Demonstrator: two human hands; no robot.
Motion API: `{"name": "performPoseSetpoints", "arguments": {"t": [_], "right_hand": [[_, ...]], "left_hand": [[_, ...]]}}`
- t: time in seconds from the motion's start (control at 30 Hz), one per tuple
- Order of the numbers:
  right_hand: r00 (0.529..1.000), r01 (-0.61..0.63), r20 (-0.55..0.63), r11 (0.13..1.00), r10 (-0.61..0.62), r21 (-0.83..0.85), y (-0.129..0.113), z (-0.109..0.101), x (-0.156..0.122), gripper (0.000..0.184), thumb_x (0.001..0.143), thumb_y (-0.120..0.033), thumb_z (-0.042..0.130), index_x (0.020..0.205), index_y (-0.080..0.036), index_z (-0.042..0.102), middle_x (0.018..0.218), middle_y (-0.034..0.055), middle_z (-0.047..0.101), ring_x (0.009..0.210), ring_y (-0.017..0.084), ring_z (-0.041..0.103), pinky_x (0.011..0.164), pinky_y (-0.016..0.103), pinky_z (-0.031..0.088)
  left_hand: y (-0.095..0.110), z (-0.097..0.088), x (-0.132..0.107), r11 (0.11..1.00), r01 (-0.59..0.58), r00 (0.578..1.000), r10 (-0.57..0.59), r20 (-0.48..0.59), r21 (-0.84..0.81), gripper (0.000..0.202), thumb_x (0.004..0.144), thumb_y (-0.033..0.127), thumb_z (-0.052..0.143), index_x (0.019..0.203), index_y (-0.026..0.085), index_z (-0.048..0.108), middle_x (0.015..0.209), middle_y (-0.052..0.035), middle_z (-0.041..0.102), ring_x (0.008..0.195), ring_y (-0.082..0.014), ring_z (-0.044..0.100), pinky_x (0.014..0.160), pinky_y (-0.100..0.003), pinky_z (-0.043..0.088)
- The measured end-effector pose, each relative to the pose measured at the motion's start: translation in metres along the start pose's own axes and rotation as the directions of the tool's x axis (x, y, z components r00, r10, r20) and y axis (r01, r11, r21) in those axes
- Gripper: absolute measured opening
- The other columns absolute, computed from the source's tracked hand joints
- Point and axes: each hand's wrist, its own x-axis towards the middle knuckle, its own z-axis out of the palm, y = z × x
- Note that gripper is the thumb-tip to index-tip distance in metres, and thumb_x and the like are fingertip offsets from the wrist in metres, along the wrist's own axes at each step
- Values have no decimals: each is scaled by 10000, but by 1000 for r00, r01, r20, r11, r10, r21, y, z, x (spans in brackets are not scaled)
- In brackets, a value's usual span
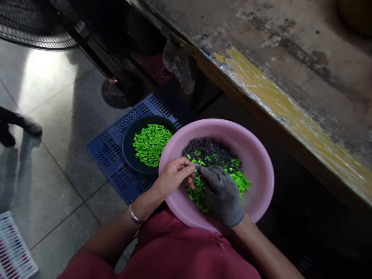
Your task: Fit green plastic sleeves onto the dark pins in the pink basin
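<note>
1. Nearest was the person's maroon shirt, with the pink tub right in front of it.
2. Over the tub, the bare left hand and the gray-gloved right hand met at the fingertips. The left thumb and forefinger were drawn together, and the gloved fingers curled inward to the same spot; I cannot tell whether a piece was pinched there, as it was too small and partly covered.
3. The step in hand looked to be fingertip work on one small part. In my judgement, the next move called for a light, precise pinch and both hands kept close together over the tub.
4. Beneath the hands, loose green pieces lay in the tub, beside and partly over a dark wiry tangle.
5. Beyond the tub's left side, a dark bowl held a heap of more green pieces, resting on a blue slatted platform.
6. Farthest off, a fan stood on the tiled floor.
</note>
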Motion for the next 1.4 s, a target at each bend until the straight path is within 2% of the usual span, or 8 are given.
{"name": "performPoseSetpoints", "arguments": {"t": [0.43, 0.67, 0.8, 0.97, 1.1, 1.23, 1.33, 1.4], "right_hand": [[997, 56, 55, 982, -47, -181, 3, 0, 2, 227, 840, -45, 452, 868, -163, 644, 811, 92, 658, 762, 220, 521, 729, 332, 454], [999, 41, 23, 992, -38, -119, 3, 7, 3, 224, 819, -42, 447, 781, -168, 628, 730, 85, 630, 705, 213, 513, 674, 320, 431], [990, -141, 27, 985, 139, 95, 4, 6, 5, 185, 874, -159, 491, 772, -184, 643, 725, 49, 650, 687, 181, 562, 644, 291, 428], [866, -496, 322, 740, 383, 455, 14, -4, 17, 148, 818, -269, 588, 700, -190, 628, 651, -22, 628, 591, 124, 530, 555, 238, 389], [764, -632, 565, 532, 311, 563, 23, -13, 26, 248, 761, -398, 665, 676, -171, 610, 612, -40, 571, 561, 103, 470, 534, 226, 371], [704, -691, 692, 382, 159, 614, 19, -14, 25, 423, 754, -557, 655, 617, -164, 579, 583, -31, 559, 543, 101, 463, 562, 242, 392], [691, -697, 717, 343, 91, 629, 13, -14, 21, 499, 780, -641, 581, 615, -170, 561, 589, -15, 567, 552, 114, 484, 583, 260, 407], [704, -664, 707, 416, 69, 622, 14, -17, 21, 518, 821, -650, 517, 624, -174, 567, 591, -14, 566, 550, 115, 482, 584, 259, 405]], "left_hand": [[-3, 0, 1, 980, 119, 991, -107, 84, -158, 283, 744, 343, 719, 785, 139, 527, 604, 32, 563, 482, -74, 514, 480, -254, 541], [-3, 3, 0, 994, 78, 996, -74, 53, -78, 273, 751, 360, 684, 760, 138, 524, 602, 28, 566, 464, -87, 547, 471, -253, 525], [-3, 5, -1, 998, 2, 1000, -4, 28, 55, 192, 783, 305, 622, 764, 138, 528, 608, 25, 577, 451, -98, 588, 440, -207, 465], [-8, 7, -5, 958, -160, 984, 173, -34, 239, 81, 831, 229, 549, 823, 149, 559, 647, 24, 591, 489, -95, 609, 469, -192, 448], [-8, 7, -8, 898, -243, 965, 262, -1, 366, 65, 835, 210, 550, 837, 161, 593, 672, 8, 608, 532, -110, 616, 524, -218, 475], [-4, 5, -10, 855, -344, 938, 332, 100, 387, 77, 834, 195, 544, 785, 168, 598, 725, -12, 625, 554, -111, 610, 545, -228, 481], [0, 3, -12, 881, -357, 934, 330, 137, 309, 73, 833, 208, 548, 787, 167, 588, 726, -10, 619, 553, -112, 609, 534, -229, 489], [5, 1, -13, 905, -336, 942, 315, 118, 260, 77, 829, 230, 564, 798, 163, 585, 694, 1, 605, 538, -113, 608, 519, -228, 491]]}}
